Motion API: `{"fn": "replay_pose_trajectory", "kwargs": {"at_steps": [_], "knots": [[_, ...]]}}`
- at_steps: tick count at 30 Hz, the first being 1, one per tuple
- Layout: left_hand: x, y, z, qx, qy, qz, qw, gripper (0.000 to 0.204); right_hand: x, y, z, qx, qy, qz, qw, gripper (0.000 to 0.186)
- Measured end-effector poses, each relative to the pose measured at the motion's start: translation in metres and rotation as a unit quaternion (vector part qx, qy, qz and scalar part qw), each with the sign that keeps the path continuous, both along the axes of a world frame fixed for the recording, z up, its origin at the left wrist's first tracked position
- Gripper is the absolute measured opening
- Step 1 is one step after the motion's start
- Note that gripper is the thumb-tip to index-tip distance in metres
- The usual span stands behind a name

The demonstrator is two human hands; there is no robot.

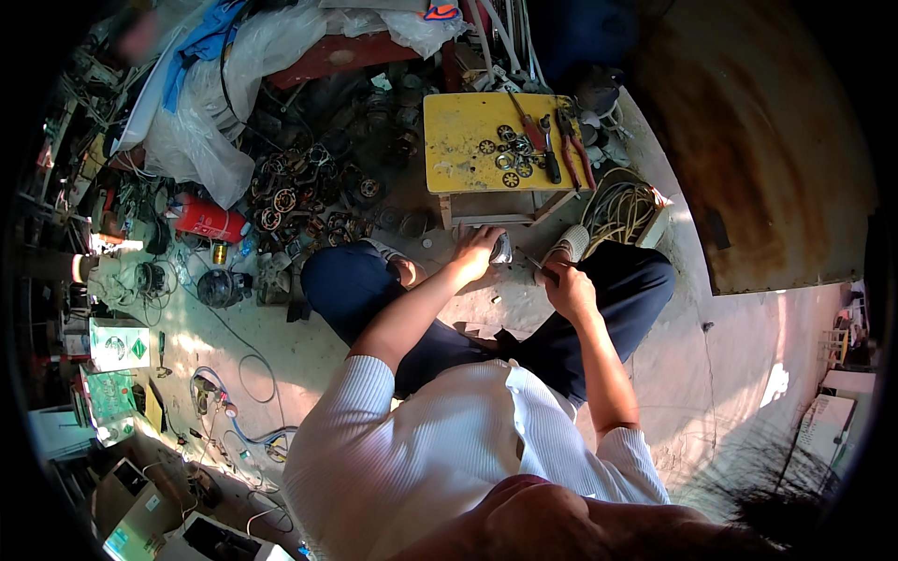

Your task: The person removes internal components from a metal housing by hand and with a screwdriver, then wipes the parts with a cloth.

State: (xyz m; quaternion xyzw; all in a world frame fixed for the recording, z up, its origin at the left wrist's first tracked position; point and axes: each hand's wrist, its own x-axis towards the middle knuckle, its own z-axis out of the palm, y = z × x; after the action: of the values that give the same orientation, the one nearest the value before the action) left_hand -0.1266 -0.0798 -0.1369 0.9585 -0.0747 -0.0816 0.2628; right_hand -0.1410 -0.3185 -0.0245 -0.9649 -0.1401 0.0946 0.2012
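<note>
My left hand (pixel 475 251) is low in front of me, fingers bent over a small rounded metal part (pixel 502 248), whose kind I cannot make out. To its right my right hand (pixel 569 290) is closed around a thin tool that looks like a screwdriver (pixel 528 255), its slim shaft pointing toward the metal part. Whether the tip touches the part is too small to tell. Just beyond both hands stands a low yellow stool (pixel 454 140). Pliers with red handles (pixel 574 150), a screwdriver with a red shaft or handle (pixel 526 120) and several small round spoked pieces (pixel 510 159) lie on it.
Left of the stool is a heap of metal rings and motor parts (pixel 295 192), with a red object (pixel 210 220) beside it. A coil of cable (pixel 622 210) lies right of the stool. A large rusty panel (pixel 758 140) stands farther right. Hoses and cords (pixel 243 430) trail at the left.
</note>
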Motion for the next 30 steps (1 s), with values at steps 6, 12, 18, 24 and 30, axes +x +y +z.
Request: {"fn": "replay_pose_trajectory", "kwargs": {"at_steps": [6, 12, 18, 24, 30], "knots": [[0.008, 0.037, -0.116, -0.391, 0.391, 0.352, 0.756, 0.063, -0.001, -0.018, -0.027, 0.073, 0.042, 0.041, 0.996, 0.03], [-0.004, 0.138, -0.188, -0.656, 0.211, 0.56, 0.46, 0.081, -0.011, -0.007, -0.024, 0.093, 0.06, 0.055, 0.992, 0.03], [-0.004, 0.171, -0.173, -0.468, 0.293, 0.73, 0.401, 0.104, -0.016, -0.005, -0.027, 0.079, 0.075, 0.041, 0.993, 0.031], [-0.006, 0.07, -0.127, -0.375, 0.434, 0.333, 0.748, 0.068, -0.025, -0.003, -0.035, -0.006, 0.116, 0.023, 0.993, 0.034], [-0.006, 0.024, -0.058, -0.1, 0.323, -0.011, 0.941, 0.046, -0.025, -0.004, -0.022, 0.018, 0.074, 0.02, 0.997, 0.033]]}}
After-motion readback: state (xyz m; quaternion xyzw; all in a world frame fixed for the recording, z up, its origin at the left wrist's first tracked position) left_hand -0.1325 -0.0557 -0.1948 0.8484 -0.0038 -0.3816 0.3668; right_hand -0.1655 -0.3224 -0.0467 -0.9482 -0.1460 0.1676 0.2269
